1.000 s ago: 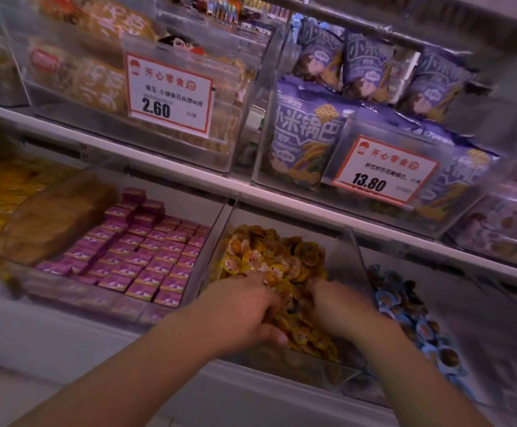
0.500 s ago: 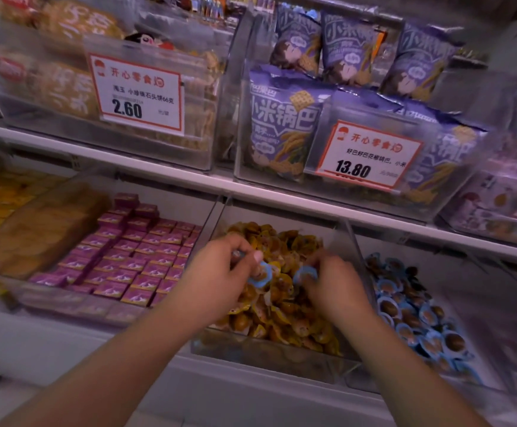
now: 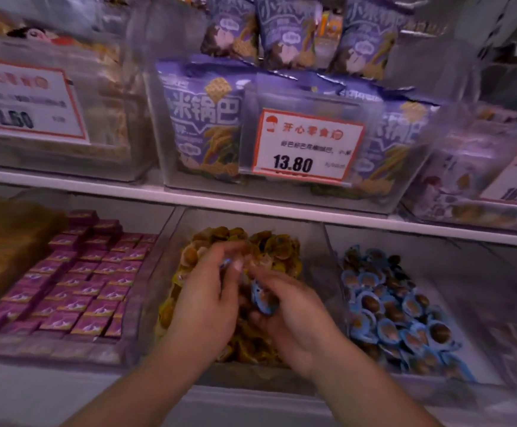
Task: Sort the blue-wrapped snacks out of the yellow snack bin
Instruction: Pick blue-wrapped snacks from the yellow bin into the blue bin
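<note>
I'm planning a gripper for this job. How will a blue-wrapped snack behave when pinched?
Probably light: the right hand holds a blue-wrapped snack with fingertips alone. Its small round shape and glossy-looking wrapper suggest it may slip or pivot. The loose heap in the yellow snack bin likely shifts when pushed.

Both forearms were bare from the bottom edge of the view up to the wrists, with no sleeve on either. The left hand [image 3: 209, 298] and the right hand [image 3: 294, 315] were bare too, ungloved. One fingernail showed short and plain.
</note>
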`<state>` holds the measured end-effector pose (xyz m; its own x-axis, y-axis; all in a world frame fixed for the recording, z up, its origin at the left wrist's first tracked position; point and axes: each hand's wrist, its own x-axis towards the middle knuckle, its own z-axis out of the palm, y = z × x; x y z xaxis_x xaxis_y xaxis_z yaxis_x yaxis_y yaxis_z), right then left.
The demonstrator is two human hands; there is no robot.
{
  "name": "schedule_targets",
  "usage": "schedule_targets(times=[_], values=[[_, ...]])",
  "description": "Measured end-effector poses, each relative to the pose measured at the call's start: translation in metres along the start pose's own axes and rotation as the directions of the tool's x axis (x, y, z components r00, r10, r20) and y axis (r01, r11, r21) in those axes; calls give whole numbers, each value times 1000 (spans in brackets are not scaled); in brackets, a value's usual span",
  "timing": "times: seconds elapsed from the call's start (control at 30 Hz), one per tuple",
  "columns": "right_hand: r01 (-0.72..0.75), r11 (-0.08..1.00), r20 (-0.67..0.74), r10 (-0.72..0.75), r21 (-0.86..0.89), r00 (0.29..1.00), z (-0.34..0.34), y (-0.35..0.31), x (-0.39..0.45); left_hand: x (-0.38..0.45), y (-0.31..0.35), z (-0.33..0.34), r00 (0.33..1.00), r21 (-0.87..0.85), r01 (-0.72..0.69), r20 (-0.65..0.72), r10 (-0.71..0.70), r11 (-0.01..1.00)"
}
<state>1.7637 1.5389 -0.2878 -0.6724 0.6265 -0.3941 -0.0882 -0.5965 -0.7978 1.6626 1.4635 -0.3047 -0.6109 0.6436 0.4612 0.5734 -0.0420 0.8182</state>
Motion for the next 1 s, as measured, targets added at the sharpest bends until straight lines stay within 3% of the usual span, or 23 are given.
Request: schedule_targets(times=[0.07, 0.17, 0.33, 0.43, 0.53, 0.6, 0.67, 0.73, 0.8, 0.87, 0.9, 1.0], values=[[-73, 991, 57, 67, 112, 996, -2, -5, 1, 1, -1, 7, 999, 22, -43, -20, 43, 999], [-104, 983, 163, 79, 150, 983, -3, -12, 0, 0, 4, 21, 993, 16, -42, 112, 40, 999], [170, 985, 21, -170, -37, 985, -17, -32, -23, -2, 19, 28, 938, -176, -93, 313, 145, 980], [300, 950, 65, -296, -80, 953, -36, -51, -48, -8, 25, 28, 912, -272, -138, 341, 230, 952], [301, 943, 41, -298, -144, 954, -65, -71, -53, -6, 17, 30, 874, -97, -247, 408, 265, 964], [307, 919, -102, -340, -245, 935, -91, -83, -38, -1, 9, 28, 869, 93, -272, 451, 203, 958], [299, 869, -240, -412, -395, 879, -113, -95, -14, 5, 0, 26, 852, 323, -367, 493, 177, 872], [264, 880, -302, -396, -395, 867, -126, -104, 11, 8, -10, 23, 809, 471, -461, 571, 139, 753], [176, 857, -289, -346, -484, 893, -130, -107, 33, 12, -19, 20, 766, 549, -483, 642, 25, 682], [93, 697, -254, -377, -711, 891, -123, -104, 42, 14, -29, 18, 736, 590, -505, 676, -43, 630], [126, 618, -222, -454, -776, 863, -116, -100, 41, 14, -31, 17, 732, 592, -514, 680, -42, 621], [282, 519, -38, -522, -807, 852, -100, -74, 34, 16, -28, 12, 748, 561, -514, 664, 19, 649]])
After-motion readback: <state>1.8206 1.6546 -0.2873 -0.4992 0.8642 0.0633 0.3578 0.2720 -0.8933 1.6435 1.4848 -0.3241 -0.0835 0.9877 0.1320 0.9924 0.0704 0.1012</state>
